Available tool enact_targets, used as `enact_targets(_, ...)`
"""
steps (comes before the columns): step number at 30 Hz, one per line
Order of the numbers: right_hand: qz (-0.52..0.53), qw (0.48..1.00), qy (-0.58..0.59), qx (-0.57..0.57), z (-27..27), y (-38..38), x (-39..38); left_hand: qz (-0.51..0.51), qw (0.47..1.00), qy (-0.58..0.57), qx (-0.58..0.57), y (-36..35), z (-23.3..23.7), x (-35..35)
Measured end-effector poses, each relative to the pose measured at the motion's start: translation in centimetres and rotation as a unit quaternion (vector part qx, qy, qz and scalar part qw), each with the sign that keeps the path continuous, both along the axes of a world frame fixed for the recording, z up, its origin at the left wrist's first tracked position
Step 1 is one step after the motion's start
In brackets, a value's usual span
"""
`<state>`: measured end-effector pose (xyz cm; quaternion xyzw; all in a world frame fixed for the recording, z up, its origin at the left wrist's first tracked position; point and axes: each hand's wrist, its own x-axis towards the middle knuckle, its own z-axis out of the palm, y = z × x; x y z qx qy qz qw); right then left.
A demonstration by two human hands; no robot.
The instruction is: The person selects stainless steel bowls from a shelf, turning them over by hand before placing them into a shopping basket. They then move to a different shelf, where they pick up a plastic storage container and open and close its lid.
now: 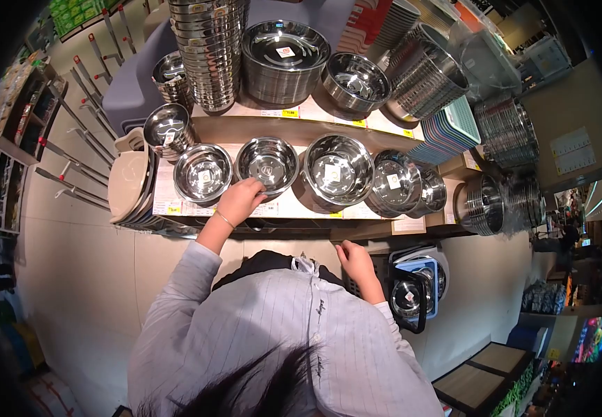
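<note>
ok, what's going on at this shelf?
A person in a striped shirt stands at a shelf of steel bowls. The left hand rests on the rim of one steel bowl in the front row. The right hand is lower, by the shelf edge, beside a basket with more bowls inside.

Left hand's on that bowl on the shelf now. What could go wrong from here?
1. The left hand has its fingers on the rim of a steel bowl packed between neighbouring bowls; pulling it out could knock them off the shelf.
2. The basket by the right hand already holds bowls and might swing into the shelving.
</note>
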<state>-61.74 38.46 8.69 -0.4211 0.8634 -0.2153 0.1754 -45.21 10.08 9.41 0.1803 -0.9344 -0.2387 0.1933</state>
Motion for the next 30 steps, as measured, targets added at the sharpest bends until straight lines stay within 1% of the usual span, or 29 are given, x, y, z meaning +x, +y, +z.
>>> enact_targets(3,-0.018,0.999,0.006,0.027,0.6,0.7,0.0,-0.001,1.0,0.005,0.001,-0.1,-0.7,-0.1)
enact_targets(5,-0.052,0.998,0.023,0.026,1.2,2.2,-0.9,-0.009,1.0,0.01,0.003,0.0,-1.1,-0.2)
enact_targets(6,-0.093,0.994,0.039,0.044,1.6,3.3,-1.6,0.0,1.0,0.01,-0.008,0.1,-1.2,-0.2)
enact_targets(7,-0.106,0.986,0.126,0.002,1.3,5.0,-2.5,0.007,1.0,0.009,-0.019,0.2,-1.3,-0.3)
enact_targets(8,-0.127,0.977,0.164,0.053,1.6,7.0,-3.9,-0.006,1.0,0.008,-0.018,0.3,-1.3,-0.3)
enact_targets(10,-0.209,0.936,0.274,0.073,2.4,10.6,-5.0,0.009,1.0,0.013,-0.013,0.5,-1.1,-0.5)
enact_targets(12,-0.302,0.893,0.307,0.126,2.3,14.1,-6.0,0.007,1.0,0.006,-0.003,0.4,-1.1,-0.7)
enact_targets(14,-0.351,0.871,0.293,0.18,1.1,16.9,-6.2,-0.001,1.0,-0.007,0.003,0.4,-0.5,-0.9)
enact_targets(15,-0.368,0.862,0.268,0.223,-0.2,18.3,-6.3,-0.008,1.0,-0.018,0.018,0.3,-0.3,-1.1)
enact_targets(16,-0.38,0.865,0.233,0.232,-1.5,19.6,-6.2,-0.013,0.999,-0.029,0.032,0.1,-0.1,-1.2)
enact_targets(17,-0.368,0.872,0.243,0.209,-3.1,20.8,-6.1,-0.022,0.997,-0.059,0.041,-0.2,-0.1,-1.3)
enact_targets(18,-0.355,0.88,0.253,0.186,-4.3,22.0,-6.0,-0.02,0.998,-0.051,0.03,0.0,0.7,-1.6)
enact_targets(19,-0.338,0.883,0.266,0.189,-4.2,22.4,-6.0,-0.018,0.999,-0.03,0.027,0.5,1.6,-2.1)
enact_targets(20,-0.337,0.884,0.276,0.167,-4.3,22.7,-6.3,-0.014,1.0,-0.008,0.025,1.0,2.6,-2.8)
enact_targets(22,-0.377,0.893,0.194,0.149,-2.3,22.0,-6.8,-0.014,1.0,0.003,0.016,2.3,3.8,-4.2)
enact_targets(24,-0.37,0.898,0.193,0.139,-2.5,23.4,-7.8,-0.047,0.998,0.013,0.046,3.6,4.2,-5.6)
enact_targets(26,-0.361,0.903,0.196,0.123,-2.9,24.7,-8.9,-0.105,0.991,0.069,0.053,6.0,3.9,-7.7)
enact_targets(28,-0.357,0.913,0.079,0.18,-3.3,25.8,-9.6,-0.119,0.987,-0.005,0.107,9.4,4.4,-9.5)
enact_targets(30,-0.314,0.936,0.085,0.134,-3.2,26.7,-10.0,-0.172,0.975,0.024,0.141,12.8,3.2,-11.8)
